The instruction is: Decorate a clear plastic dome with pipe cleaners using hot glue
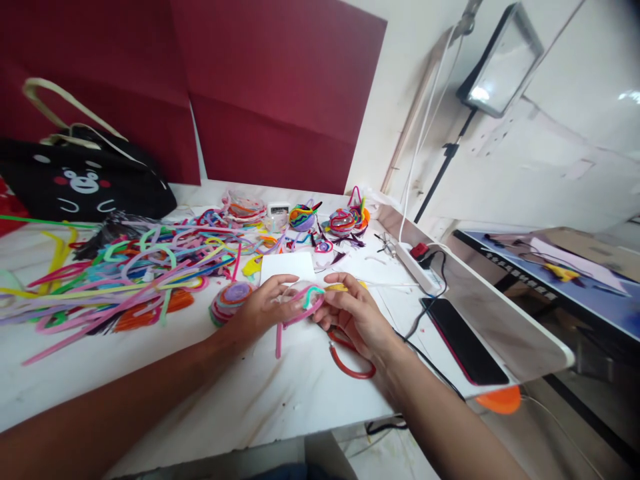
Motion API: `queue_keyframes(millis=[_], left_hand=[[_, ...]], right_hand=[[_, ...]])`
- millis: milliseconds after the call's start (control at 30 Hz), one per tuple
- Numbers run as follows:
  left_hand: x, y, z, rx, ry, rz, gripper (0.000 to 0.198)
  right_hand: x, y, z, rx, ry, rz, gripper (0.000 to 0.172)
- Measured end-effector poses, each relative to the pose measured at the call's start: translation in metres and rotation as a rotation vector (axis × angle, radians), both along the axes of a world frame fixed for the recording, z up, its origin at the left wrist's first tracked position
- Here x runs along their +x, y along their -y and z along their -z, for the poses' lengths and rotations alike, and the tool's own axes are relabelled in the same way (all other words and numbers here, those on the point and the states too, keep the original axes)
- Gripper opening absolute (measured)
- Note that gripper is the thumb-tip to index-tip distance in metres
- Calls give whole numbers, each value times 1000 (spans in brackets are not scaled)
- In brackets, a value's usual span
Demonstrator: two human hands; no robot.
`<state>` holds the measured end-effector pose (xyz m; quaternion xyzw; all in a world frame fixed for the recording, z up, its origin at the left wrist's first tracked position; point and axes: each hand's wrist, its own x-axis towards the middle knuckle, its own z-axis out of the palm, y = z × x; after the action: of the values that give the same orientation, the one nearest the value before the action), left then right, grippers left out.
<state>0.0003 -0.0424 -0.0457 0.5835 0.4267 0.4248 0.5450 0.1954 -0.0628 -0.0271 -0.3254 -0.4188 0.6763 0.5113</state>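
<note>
Between my hands, above the front of the table, is a small clear, rounded piece with a pink and mint-green pipe cleaner (311,301) curled along its side. One pink end hangs straight down. My left hand (273,303) grips this piece from the left, thumb across its front. On the right, the fingertips of my right hand (356,313) pinch at the edge of the pink loop; the exact contact is partly hidden. A tool with red-orange handles (353,365) lies under my right hand. Just left of my left hand sits a coil-wrapped purple and pink ball (234,295).
A heap of loose pipe cleaners (145,267) covers the table's left side. Finished-looking colourful balls (303,217) stand at the back. At right are a power strip (417,267), a black phone (465,340) and a raised table edge (480,300). A black bag (85,177) stands far left.
</note>
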Motion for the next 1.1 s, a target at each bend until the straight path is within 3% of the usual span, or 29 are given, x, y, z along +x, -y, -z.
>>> queue_keyframes(millis=[267,500,633,1100], left_hand=[[2,10,-12,23,33,-59,59],[-3,5,-5,176,36,-57,71],[-3,7,-3,249,39,-70,71],[-5,11,-2,497,-101,-73,68]], right_hand=[[5,-2,-8,18,157,150,30],[-1,7,-19,-71,111,-12,29],[-11,16,-23,-86,47,5,31],[-29,20,-4,-32,-114,145,27]])
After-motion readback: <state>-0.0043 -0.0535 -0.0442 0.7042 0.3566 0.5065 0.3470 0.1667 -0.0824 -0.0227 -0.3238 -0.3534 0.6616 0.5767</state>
